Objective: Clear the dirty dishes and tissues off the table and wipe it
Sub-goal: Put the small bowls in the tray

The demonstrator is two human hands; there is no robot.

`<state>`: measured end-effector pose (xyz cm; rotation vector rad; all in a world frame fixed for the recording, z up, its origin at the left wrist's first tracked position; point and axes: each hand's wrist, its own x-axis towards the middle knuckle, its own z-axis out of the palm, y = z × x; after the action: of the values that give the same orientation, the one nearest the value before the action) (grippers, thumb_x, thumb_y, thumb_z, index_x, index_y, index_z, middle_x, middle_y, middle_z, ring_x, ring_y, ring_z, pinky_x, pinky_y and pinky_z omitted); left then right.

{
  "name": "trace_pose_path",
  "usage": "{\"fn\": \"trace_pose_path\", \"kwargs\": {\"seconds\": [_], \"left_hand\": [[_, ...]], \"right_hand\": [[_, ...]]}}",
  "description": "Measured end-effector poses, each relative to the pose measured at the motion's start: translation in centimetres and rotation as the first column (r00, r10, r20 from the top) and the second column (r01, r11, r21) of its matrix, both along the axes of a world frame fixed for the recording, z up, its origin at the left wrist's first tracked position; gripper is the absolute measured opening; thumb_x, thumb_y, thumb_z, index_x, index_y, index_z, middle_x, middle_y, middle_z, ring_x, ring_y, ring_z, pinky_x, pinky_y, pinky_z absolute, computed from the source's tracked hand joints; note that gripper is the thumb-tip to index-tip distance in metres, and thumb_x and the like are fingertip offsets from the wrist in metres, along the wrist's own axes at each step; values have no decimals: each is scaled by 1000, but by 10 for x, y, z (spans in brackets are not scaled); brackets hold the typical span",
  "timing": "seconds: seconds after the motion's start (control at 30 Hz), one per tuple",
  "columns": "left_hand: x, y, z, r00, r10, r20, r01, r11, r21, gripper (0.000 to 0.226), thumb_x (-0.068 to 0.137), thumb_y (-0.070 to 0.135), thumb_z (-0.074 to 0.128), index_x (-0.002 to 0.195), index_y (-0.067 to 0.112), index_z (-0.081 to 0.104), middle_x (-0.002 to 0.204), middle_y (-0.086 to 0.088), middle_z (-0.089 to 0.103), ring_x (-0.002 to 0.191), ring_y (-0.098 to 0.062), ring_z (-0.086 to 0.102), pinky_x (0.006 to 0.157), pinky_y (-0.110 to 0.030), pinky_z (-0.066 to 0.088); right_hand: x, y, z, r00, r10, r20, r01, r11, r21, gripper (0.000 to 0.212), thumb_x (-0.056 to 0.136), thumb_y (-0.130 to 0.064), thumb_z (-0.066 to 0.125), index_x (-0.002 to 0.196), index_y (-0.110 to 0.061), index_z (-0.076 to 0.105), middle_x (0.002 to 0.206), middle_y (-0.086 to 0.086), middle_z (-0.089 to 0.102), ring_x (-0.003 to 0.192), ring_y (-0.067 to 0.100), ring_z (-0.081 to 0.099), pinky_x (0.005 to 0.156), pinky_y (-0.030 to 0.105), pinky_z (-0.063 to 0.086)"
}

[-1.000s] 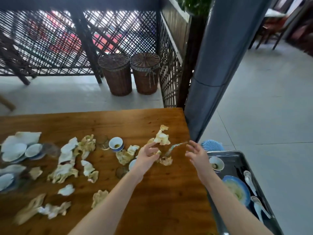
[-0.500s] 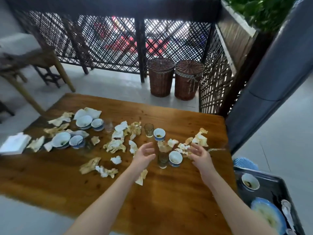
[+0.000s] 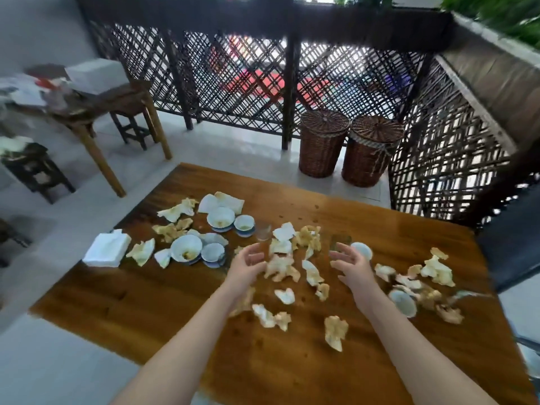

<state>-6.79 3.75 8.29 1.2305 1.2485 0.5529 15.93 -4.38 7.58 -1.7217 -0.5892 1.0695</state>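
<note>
Now the hands swing left to the tissue heap

Both hands have left the right edge, and the tray has slid out of view, so I judge a fresh gathering pass begins. Empty, the left hand [image 3: 248,266] and right hand [image 3: 352,266] hover, fingers apart, over crumpled tissues [image 3: 282,268] mid-worktop [image 3: 263,361]. Left of them, a near bowl [image 3: 186,248] holds yellowish scraps; farther, another bowl [image 3: 220,218] likewise, beside a glass [image 3: 264,230]. Beyond, two wicker baskets [image 3: 323,144] stand lidded.

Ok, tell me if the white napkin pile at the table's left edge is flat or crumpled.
Flat: the napkin pile lies as a neat square block with straight edges, unlike the crumpled tissues mid-table.
</note>
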Motion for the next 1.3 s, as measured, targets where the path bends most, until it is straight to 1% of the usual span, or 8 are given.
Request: {"fn": "trace_pose_path", "kwargs": {"seconds": [0.2, 0.33, 0.6, 0.7, 0.87, 0.97, 1.07, 1.3], "left_hand": [[-108, 86, -9, 995, 89, -50, -89, 996, -11, 43, 92, 10, 58, 132, 22, 48, 124, -4, 58, 108, -17, 55, 77, -26, 49], [-144, 125, -18, 989, 122, -88, -126, 992, -31, 45, 92, 9, 58, 134, 23, 50, 126, -5, 57, 114, -21, 53, 85, -29, 49], [-157, 166, -34, 992, 101, -72, -103, 995, -14, 45, 92, 9, 59, 132, 25, 49, 124, 0, 57, 113, -19, 55, 92, -32, 50], [-159, 187, -40, 996, 45, -83, -48, 998, -31, 45, 92, 10, 60, 133, 25, 48, 121, 1, 58, 109, -17, 57, 80, -24, 50], [-156, 248, -57, 992, -79, -94, 73, 996, -57, 45, 92, 7, 60, 133, 21, 49, 122, -2, 58, 103, -14, 56, 68, -17, 46], [-148, 284, -69, 979, -172, -106, 159, 980, -120, 46, 92, 6, 59, 135, 19, 48, 127, -4, 56, 111, -20, 57, 72, -23, 48], [-142, 309, -84, 964, -254, -84, 236, 955, -180, 47, 92, 9, 59, 137, 20, 47, 132, -3, 53, 115, -20, 57, 72, -23, 49], [-113, 334, -110, 912, -398, -94, 363, 894, -264, 56, 90, 11, 64, 141, 16, 43, 139, -5, 51, 118, -16, 50, 100, -36, 46]], "right_hand": [[-120, 80, -10, 997, 49, -64, -51, 998, -41, 37, 89, -7, 57, 118, -29, 52, 108, -6, 61, 98, 10, 57, 80, 30, 42], [-163, 110, -22, 996, 50, -67, -54, 997, -63, 37, 88, -5, 60, 111, -33, 54, 98, -13, 62, 95, 5, 57, 72, 19, 44], [-169, 154, -37, 998, 57, -3, -57, 991, -118, 37, 89, -7, 57, 116, -33, 54, 107, -11, 62, 105, 12, 55, 87, 30, 42], [-180, 169, -42, 999, 36, -26, -39, 991, -125, 37, 88, -7, 59, 116, -31, 54, 111, -8, 62, 105, 12, 55, 87, 29, 43], [-199, 212, -54, 995, -59, -83, 48, 990, -133, 34, 88, -6, 58, 116, -25, 54, 113, -2, 61, 101, 12, 58, 67, 17, 48], [-214, 241, -69, 979, -166, -121, 144, 975, -171, 42, 88, -3, 58, 127, -17, 52, 117, 2, 59, 108, 17, 56, 78, 23, 51], [-230, 263, -86, 965, -233, -123, 196, 946, -257, 48, 88, -3, 59, 133, -16, 48, 128, 4, 54, 118, 22, 52, 101, 41, 45], [-233, 287, -104, 912, -357, -203, 291, 910, -294, 58, 88, 1, 56, 142, -4, 35, 140, 11, 47, 121, 20, 49, 101, 34, 43]]}}
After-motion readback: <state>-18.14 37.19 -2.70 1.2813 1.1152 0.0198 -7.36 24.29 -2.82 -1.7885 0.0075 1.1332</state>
